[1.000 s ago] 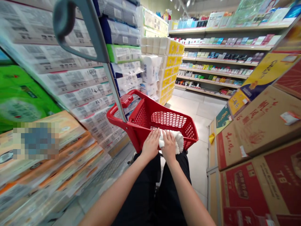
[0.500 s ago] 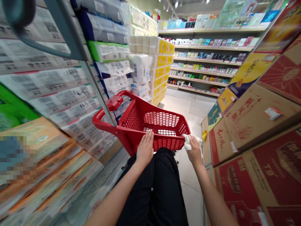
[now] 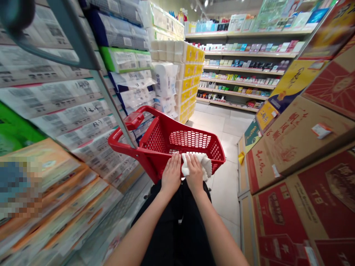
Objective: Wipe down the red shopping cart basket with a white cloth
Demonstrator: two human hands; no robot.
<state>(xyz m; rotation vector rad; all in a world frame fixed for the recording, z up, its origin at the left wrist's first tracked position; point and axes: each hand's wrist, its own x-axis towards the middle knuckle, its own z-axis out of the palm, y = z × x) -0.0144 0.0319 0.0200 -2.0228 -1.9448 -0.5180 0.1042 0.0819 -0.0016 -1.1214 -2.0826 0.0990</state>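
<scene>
A red plastic shopping cart [image 3: 155, 147] with perforated basket walls stands in front of my knees. My left hand [image 3: 171, 173] rests on its near rim, fingers stretched out flat over the edge. Close to its right, my right hand [image 3: 195, 173] presses a white cloth [image 3: 205, 164] against the same rim. Part of the cloth spreads beyond the fingers and covers a stretch of the near wall. My palms and the undersides of my fingers are hidden.
Packs of tissue paper [image 3: 69, 96] are stacked on the left, behind a grey handle on a metal pole [image 3: 113, 107]. Cardboard cartons [image 3: 305, 136] line the right side. Shelves of small boxed goods [image 3: 244, 53] stand at the back, beyond the tiled floor [image 3: 219, 122].
My right hand has slid left along the near rim with the white cloth, from the cart's right corner to beside my left hand. My left hand has stayed in place.
</scene>
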